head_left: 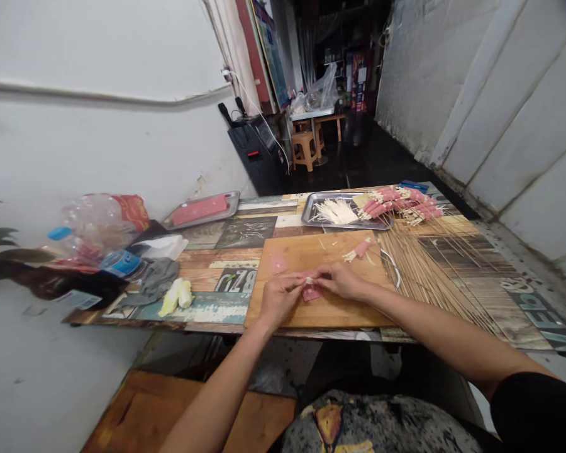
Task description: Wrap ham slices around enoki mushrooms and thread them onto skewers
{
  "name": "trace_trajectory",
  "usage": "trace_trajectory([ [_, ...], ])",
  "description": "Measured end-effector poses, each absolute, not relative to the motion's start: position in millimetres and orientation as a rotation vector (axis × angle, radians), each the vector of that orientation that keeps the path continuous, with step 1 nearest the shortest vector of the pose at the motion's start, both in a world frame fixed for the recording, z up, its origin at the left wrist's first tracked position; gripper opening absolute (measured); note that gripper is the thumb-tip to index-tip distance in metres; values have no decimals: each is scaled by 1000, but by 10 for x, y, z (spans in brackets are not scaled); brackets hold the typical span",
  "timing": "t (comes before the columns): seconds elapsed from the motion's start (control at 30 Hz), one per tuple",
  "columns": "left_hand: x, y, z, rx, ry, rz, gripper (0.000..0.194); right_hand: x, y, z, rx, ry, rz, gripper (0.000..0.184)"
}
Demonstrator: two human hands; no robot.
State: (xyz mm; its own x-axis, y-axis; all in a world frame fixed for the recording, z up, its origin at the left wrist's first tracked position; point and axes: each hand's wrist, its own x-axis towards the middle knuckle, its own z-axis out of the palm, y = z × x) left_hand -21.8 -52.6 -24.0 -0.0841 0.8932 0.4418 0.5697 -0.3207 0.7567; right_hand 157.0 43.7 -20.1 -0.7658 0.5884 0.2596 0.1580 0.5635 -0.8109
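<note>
Both my hands meet over a wooden cutting board (311, 258) at the table's near edge. My left hand (279, 297) and my right hand (340, 280) pinch a pink slice of meat (312, 292) between their fingertips, rolling it around something pale. Another pink slice (278, 262) lies flat on the board to the left. A finished small roll with white strands (358, 250) lies on the board further back.
A metal tray (311, 217) holds white enoki strands (336, 211) and several pink rolled skewers (396, 201). Loose bamboo skewers (429, 270) fan across the right. A second tray with a pink meat block (200, 209), bottles, a cloth and pale vegetable pieces (175, 296) sit left.
</note>
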Motion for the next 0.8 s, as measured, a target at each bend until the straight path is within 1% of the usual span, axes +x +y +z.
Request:
trace_trajectory([
  [0.17, -225, -599, -322, 2445, 1482, 1379, 16, 1624, 368, -321, -292, -2446, 637, 24],
  [0.23, -224, -630, -272, 2629, 1415, 1304, 17, 1646, 358, -322, -206, -2535, 436, 28],
  [0.33, -228, -677, -159, 2796, 1353, 1099, 19, 1691, 338, -271, -93, -2698, 156, 32],
  [0.47, -262, -695, -80, 2885, 1320, 905, 20, 1730, 269, -157, -59, -2867, -151, 31],
  [0.57, -277, -660, -82, 2939, 1311, 855, 19, 1723, 203, -91, -66, -2906, -383, 25],
  [0.67, -266, -623, -97, 2998, 1309, 833, 19, 1708, 155, -88, -82, -2891, -475, 24],
  [0.8, -243, -618, -130, 3018, 1348, 902, 17, 1694, 140, -166, -120, -2843, -389, 24],
])
